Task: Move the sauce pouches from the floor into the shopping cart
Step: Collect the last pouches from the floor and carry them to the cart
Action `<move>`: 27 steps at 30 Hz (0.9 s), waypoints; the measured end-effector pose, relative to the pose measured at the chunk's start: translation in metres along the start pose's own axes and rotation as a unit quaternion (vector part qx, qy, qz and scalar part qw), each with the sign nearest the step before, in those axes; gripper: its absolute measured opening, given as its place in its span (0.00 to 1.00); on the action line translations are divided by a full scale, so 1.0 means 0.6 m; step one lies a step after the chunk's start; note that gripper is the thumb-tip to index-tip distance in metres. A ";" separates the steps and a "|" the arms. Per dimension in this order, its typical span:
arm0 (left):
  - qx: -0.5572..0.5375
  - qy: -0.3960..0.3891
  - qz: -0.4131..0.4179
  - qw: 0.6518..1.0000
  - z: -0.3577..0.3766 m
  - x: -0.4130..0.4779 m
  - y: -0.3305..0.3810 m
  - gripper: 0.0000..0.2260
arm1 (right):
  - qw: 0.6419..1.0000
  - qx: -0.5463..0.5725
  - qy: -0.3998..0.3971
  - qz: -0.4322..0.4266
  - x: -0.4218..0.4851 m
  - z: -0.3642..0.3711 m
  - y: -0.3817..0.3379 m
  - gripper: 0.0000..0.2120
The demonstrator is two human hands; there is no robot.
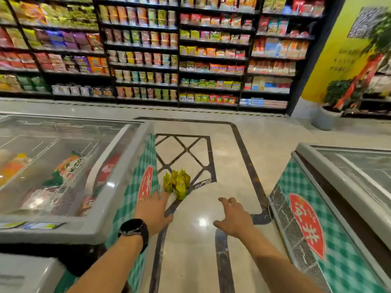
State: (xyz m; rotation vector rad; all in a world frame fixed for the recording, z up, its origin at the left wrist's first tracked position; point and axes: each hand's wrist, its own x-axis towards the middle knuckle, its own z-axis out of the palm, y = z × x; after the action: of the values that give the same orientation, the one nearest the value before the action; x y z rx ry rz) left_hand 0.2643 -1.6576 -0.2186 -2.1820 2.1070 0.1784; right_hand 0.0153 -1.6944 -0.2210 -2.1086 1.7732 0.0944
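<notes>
The right chest freezer (347,250) carries a red oval label (306,226) on its green-checked end with the white characters 安井. The left chest freezer (84,229) bears a like red oval (145,182), seen at a slant, where only 井 is legible. White characters on an orange and green bag (69,168) under the left freezer's glass, faint lines and a QR-like square (364,23) on the yellow wall (334,77), and the print on the sauce pouches (177,183) and shelf packets (148,49) are too blurred to read.
</notes>
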 end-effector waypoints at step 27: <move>-0.077 -0.132 -0.150 0.977 0.046 0.846 -0.034 0.31 | 0.986 -0.002 -0.155 -0.068 0.956 -0.133 0.116 0.36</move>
State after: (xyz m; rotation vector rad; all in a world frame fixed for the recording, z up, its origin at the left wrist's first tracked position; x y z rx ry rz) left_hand 0.3014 -2.1537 -0.3248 -2.3733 1.6519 0.5842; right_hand 0.0482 -2.2663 -0.3315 -2.0787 1.4456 0.3678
